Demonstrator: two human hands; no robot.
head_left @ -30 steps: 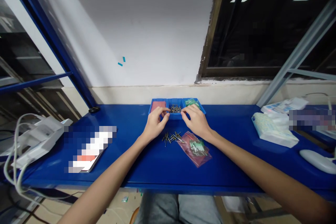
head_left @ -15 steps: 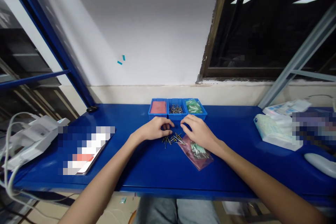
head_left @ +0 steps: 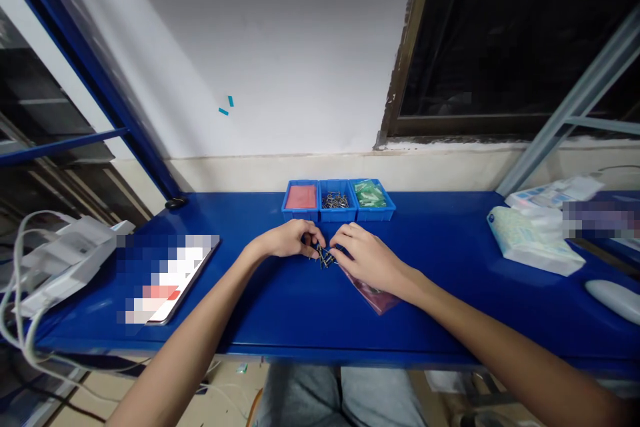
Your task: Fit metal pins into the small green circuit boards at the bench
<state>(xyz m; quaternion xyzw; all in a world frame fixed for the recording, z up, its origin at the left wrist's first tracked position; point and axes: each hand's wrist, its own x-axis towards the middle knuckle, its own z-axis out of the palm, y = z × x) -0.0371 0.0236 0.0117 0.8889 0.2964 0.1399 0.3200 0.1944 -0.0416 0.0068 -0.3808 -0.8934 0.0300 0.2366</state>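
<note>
A small pile of metal screws point(head_left: 326, 258) lies on the blue table between my two hands. My left hand point(head_left: 296, 239) curves at the pile's left side, its fingertips at the screws. From the right, my right hand point(head_left: 361, 252) reaches to the pile with bent fingers. Whether either hand pinches a screw is too small to tell. Under my right hand lies a pink bag point(head_left: 377, 299), mostly covered. Behind are three joined blue bins: one with pink bags point(head_left: 301, 197), one with screws point(head_left: 335, 200), one with green packets point(head_left: 370, 193).
A tablet or phone-like device point(head_left: 187, 280), partly blurred out, lies on the left beside white power strips and cables point(head_left: 75, 257). To the right are a tissue pack point(head_left: 535, 240) and a white rounded object point(head_left: 614, 300). The table point(head_left: 280, 327) meets a wall behind.
My right hand has moved down and left onto the screws, covering more of the pink bag. My left hand's fingers have come to the pile. The view has shifted slightly.
</note>
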